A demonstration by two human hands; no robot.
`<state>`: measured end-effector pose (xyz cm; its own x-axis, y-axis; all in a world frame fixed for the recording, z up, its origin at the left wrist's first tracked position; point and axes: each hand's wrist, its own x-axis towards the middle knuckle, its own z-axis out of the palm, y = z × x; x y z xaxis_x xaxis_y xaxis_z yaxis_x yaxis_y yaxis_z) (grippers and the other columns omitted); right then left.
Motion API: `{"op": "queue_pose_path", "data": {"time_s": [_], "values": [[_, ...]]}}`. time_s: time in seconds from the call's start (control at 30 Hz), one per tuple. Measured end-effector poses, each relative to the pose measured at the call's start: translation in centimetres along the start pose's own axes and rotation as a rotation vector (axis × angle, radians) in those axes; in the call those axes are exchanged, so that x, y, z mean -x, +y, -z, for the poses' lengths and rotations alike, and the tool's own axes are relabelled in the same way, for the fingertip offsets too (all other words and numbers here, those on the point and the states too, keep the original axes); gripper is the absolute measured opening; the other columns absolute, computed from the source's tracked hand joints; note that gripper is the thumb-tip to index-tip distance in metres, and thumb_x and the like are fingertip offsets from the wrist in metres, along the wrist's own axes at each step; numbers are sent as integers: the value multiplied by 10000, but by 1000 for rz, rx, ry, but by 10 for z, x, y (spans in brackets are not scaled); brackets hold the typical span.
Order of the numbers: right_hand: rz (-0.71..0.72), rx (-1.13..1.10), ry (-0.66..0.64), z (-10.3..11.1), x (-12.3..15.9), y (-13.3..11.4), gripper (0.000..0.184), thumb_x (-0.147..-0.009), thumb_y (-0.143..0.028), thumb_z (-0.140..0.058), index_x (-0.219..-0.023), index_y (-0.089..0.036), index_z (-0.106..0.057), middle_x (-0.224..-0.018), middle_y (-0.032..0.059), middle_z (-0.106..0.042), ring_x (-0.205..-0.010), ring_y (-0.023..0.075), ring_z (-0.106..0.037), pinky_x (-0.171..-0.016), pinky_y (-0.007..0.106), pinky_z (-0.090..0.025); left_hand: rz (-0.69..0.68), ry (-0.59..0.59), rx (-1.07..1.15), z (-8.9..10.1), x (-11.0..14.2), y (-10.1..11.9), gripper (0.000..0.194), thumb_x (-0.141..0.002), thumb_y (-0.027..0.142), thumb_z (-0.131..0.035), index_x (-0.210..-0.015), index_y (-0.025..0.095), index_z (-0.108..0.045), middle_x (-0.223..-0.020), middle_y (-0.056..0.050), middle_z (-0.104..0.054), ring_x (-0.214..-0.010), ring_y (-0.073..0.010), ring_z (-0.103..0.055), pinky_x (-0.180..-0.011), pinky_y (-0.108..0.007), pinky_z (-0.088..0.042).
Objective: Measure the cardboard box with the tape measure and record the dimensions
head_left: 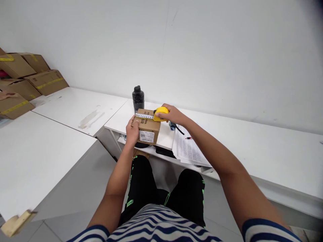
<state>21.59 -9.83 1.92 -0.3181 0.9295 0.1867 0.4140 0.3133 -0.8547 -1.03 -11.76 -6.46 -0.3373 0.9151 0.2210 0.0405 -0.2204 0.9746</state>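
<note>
A small brown cardboard box (pixel 150 125) with a white label on its front sits near the front edge of the white desk. My left hand (pixel 132 130) grips the box's left side, thumb on top. In my right hand (pixel 172 114) is a yellow tape measure (pixel 160 114), held at the box's right edge. Its white blade (pixel 146 116) is drawn out across the top of the box, numbers facing up. The blade's far end lies close to my left fingertips; whether they touch it I cannot tell.
Behind the box stands a black bottle (pixel 138 98). Printed papers (pixel 190 150) with a red-and-black pen (pixel 188 137) lie to the right. Taped cardboard boxes (pixel 46 82) are stacked at the far left, and part of another person's hand (pixel 5 95) shows there. A white wall rises behind the desk.
</note>
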Motion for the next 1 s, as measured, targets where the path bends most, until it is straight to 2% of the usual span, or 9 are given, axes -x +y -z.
{"op": "queue_pose_path", "data": {"time_s": [0.17, 0.33, 0.7, 1.0], "values": [[-40, -19, 54, 21, 19, 22, 398, -743, -552, -748, -909, -216, -616, -817, 20, -649, -677, 161, -575, -525, 263, -461, 3, 14, 7, -1, -4, -2, 455, -891, 271, -584, -1327, 161, -648, -1342, -104, -676, -1215, -234, -647, -1082, -370, -493], [-47, -75, 66, 23, 26, 35, 402, -747, -551, -742, -946, -225, -617, -865, 22, -653, -725, 174, -597, -567, 279, -487, 3, 39, 11, 0, -7, -3, 456, -876, 264, -595, -1317, 162, -656, -1322, -107, -688, -1194, -235, -660, -1061, -373, -513], [-20, -102, 89, 20, 33, 34, 393, -756, -545, -729, -968, -229, -631, -929, 40, -673, -775, 190, -597, -601, 293, -495, -18, 9, -49, 2, -10, -7, 489, -892, 317, -578, -1358, 176, -623, -1319, -108, -684, -1186, -242, -664, -1062, -383, -515], [-21, -49, 110, 19, 35, 36, 409, -761, -566, -716, -993, -239, -637, -945, 35, -676, -811, 204, -603, -658, 322, -475, -2, 21, -24, 0, -7, -2, 475, -884, 284, -580, -1340, 161, -630, -1296, -106, -698, -1161, -231, -674, -1035, -360, -529]]}}
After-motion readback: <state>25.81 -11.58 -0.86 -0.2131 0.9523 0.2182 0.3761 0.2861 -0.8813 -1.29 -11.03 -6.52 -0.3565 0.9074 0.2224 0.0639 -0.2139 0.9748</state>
